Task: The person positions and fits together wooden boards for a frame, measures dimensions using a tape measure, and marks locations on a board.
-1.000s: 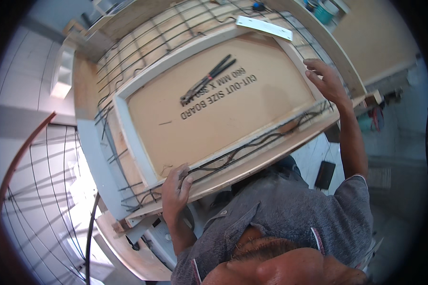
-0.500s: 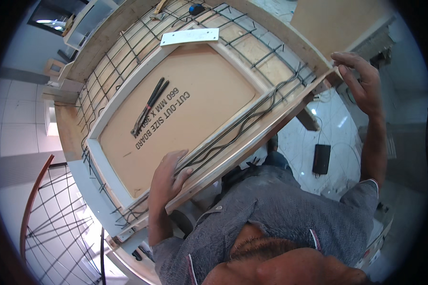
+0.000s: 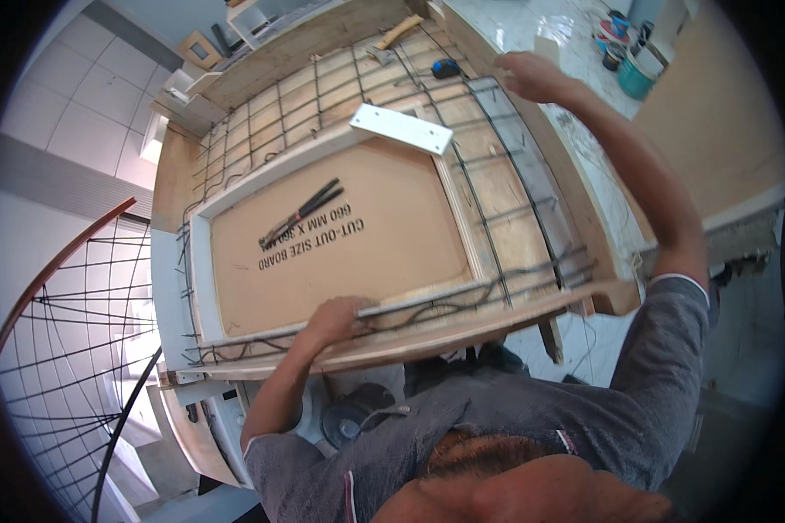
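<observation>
My left hand [image 3: 338, 321] rests at the near side of a wooden formwork box, over the long steel rods [image 3: 427, 312] beside a pale inner frame [image 3: 202, 279]. Its fingers reach rightward, not closed round anything I can see. Out at the far right, my right hand [image 3: 536, 78] is by the side board [image 3: 576, 183] of the box, fingers loosely bent and slightly blurred; contact is unclear. Pincers with dark handles [image 3: 310, 207] lie on the brown printed board [image 3: 349, 261] inside the frame. A white drilled strip [image 3: 401, 129] lies across the frame's far corner.
A grid of tied rebar [image 3: 323, 96] covers the plywood base. A hammer [image 3: 397, 33] and a blue-black tape measure [image 3: 445, 68] lie on its far part. Beyond stands a teal bucket [image 3: 638, 74]. A curved railing [image 3: 70, 261] is at the left.
My right hand has moved from the near right corner to farther along the side board. My left hand has shifted rightward along the near side. The view has turned and moved.
</observation>
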The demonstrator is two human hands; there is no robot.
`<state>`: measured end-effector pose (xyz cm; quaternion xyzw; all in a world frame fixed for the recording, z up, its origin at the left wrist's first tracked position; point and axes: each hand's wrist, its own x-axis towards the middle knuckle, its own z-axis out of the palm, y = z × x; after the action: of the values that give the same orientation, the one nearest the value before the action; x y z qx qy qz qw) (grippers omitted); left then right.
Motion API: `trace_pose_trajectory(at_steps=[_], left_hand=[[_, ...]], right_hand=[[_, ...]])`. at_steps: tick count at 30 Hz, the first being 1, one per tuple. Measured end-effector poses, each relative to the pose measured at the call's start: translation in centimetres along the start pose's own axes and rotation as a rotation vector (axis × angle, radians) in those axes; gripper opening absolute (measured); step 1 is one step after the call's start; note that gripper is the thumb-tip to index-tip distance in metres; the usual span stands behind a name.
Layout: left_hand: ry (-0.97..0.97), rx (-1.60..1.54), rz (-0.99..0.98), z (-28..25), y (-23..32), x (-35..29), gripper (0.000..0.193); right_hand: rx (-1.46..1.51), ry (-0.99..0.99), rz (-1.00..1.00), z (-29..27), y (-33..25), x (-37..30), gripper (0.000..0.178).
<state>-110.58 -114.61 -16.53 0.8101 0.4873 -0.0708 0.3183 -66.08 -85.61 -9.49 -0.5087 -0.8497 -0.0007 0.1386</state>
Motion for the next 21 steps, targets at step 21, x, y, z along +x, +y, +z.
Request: trace_pose_trajectory(at_steps=[21], left_hand=[[-0.171, -0.015, -0.197, -2.0, 1.3, 0.4, 0.047]], right_hand=[[-0.074, -0.134, 0.234, 27.1, 7.5, 22.7, 0.046]])
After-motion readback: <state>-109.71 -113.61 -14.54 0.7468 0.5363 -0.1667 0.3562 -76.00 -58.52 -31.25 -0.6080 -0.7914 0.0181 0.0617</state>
